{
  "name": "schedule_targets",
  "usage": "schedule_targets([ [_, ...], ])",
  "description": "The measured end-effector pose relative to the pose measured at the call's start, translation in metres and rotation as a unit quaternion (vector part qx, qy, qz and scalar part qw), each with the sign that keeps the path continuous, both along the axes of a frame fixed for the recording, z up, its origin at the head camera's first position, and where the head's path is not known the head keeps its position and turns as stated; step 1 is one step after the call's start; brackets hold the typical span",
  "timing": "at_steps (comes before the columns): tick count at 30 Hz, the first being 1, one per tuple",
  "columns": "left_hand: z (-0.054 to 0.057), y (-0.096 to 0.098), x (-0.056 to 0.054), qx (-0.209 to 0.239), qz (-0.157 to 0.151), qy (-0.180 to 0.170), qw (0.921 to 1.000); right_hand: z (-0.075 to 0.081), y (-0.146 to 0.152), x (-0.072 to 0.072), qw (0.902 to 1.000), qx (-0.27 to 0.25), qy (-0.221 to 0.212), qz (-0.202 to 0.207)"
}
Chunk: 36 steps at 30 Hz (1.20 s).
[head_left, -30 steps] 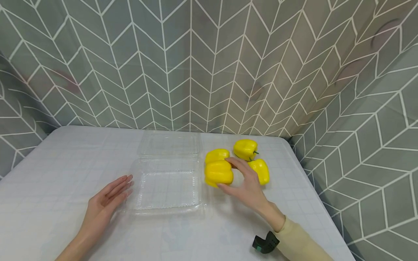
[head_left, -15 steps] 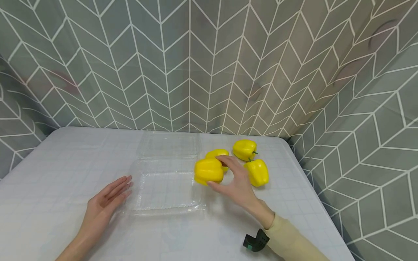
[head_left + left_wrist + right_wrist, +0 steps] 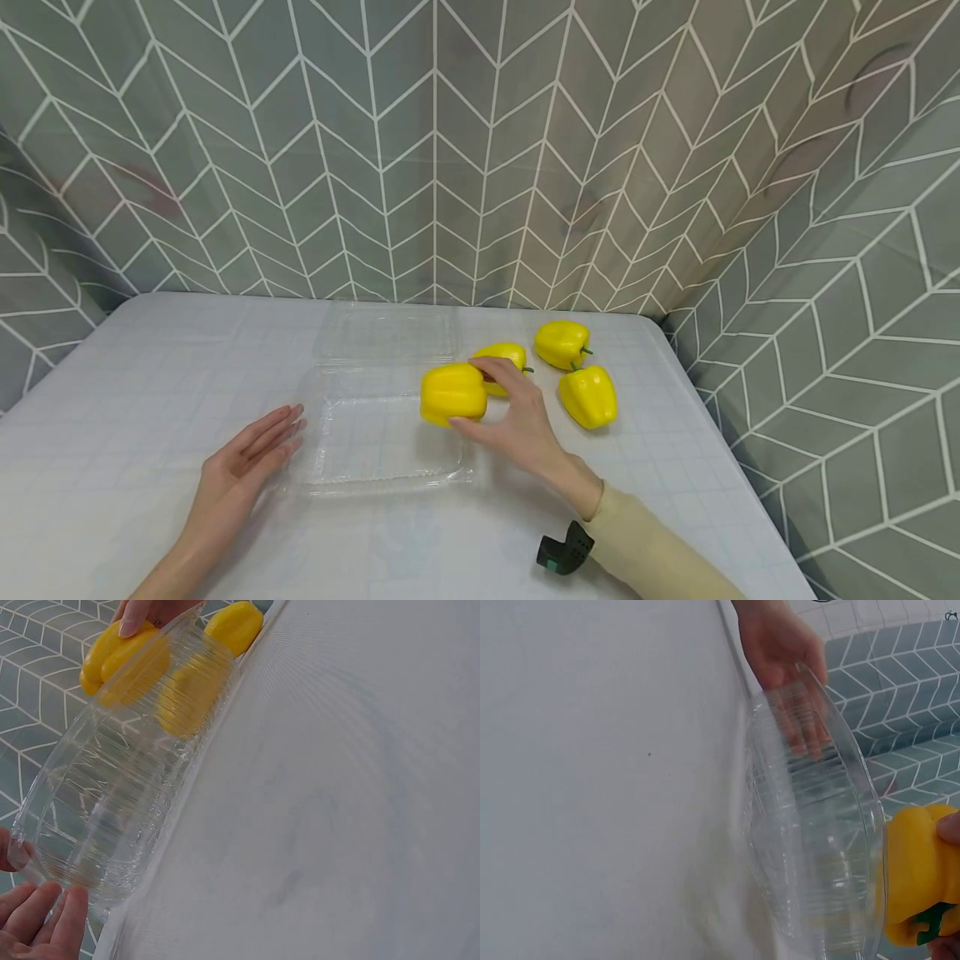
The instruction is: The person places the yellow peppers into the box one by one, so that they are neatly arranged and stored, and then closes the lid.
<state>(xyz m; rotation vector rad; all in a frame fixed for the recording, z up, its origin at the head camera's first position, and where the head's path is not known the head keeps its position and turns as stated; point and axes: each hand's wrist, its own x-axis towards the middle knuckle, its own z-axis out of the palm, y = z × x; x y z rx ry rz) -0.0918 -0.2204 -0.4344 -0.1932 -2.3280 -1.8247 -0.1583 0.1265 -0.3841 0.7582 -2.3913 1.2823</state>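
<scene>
A yellow bell pepper (image 3: 450, 393) is gripped between the thumb and fingers of my right hand (image 3: 517, 421), raised over the right side of a clear plastic clamshell container (image 3: 375, 485). In the right wrist view the held pepper (image 3: 915, 862) shows its green stem end beside the container's rim. My left hand (image 3: 243, 462) lies along the container's left side, fingers extended. Seen from the left wrist, its fingertips (image 3: 71, 915) are right at the container's end wall. The container's lid (image 3: 386, 333) is folded back behind the base.
To the right of the container lie three more yellow peppers: one (image 3: 501, 354) partly behind my right hand, one (image 3: 562, 343) farther back, one (image 3: 588, 397) nearer. A black device (image 3: 566, 548) sits by my right cuff. Patterned curtains (image 3: 465, 167) stand beyond the white table (image 3: 150, 367).
My right hand has carried the pepper left, from beside the container to over its right part. The left hand stays in place.
</scene>
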Motion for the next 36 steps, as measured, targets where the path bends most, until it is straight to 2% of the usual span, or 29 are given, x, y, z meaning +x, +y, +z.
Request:
schedule_targets([
  [5,-0.001,0.000,-0.001,0.022,-0.008,0.010,0.9997,-0.002,-0.010,-0.003,0.9999,-0.002,0.005,0.011],
  [12,-0.001,0.000,0.000,0.023,-0.010,0.013,0.9996,-0.005,-0.021,-0.006,0.9997,-0.002,0.012,0.021],
  [20,-0.001,0.000,0.000,0.025,-0.012,0.018,0.9995,-0.013,-0.029,-0.010,0.9999,0.006,0.007,0.013],
  [33,0.000,0.001,0.000,0.014,-0.007,0.012,0.9998,-0.023,-0.036,-0.009,0.9984,0.039,-0.039,-0.009],
  [36,0.000,0.001,0.001,0.015,-0.005,0.009,0.9998,-0.024,-0.038,-0.009,0.9983,0.043,-0.039,-0.008],
])
